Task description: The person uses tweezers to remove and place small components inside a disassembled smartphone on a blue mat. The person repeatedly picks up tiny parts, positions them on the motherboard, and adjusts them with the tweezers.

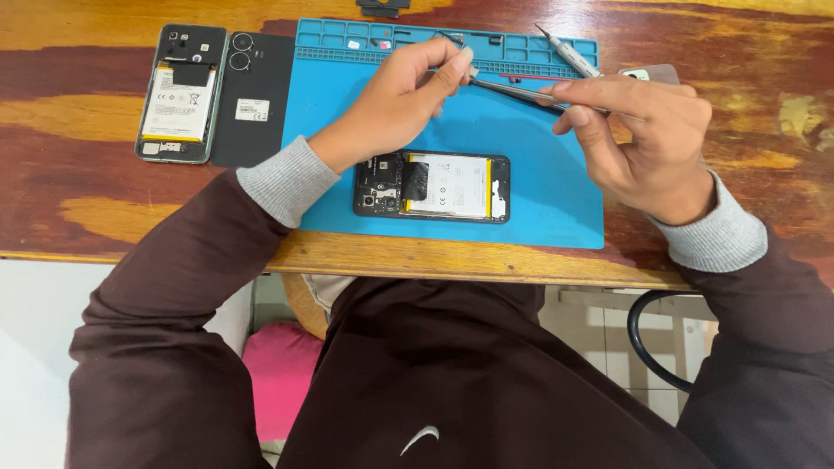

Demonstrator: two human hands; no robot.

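An opened phone (432, 186) with its back off lies on a blue repair mat (547, 191), showing a white battery with a yellow edge. My right hand (643, 139) holds metal tweezers (512, 90) that point left over the mat. My left hand (404, 100) pinches its fingertips at the tweezers' tip, above the phone. Whatever sits between those fingertips is too small to tell.
A second opened phone (180, 94) and a dark back cover (254, 100) lie left of the mat on the wooden table (87, 208). A precision screwdriver (569, 54) rests on the mat's far tray. Another device's corner (650, 74) shows behind my right hand.
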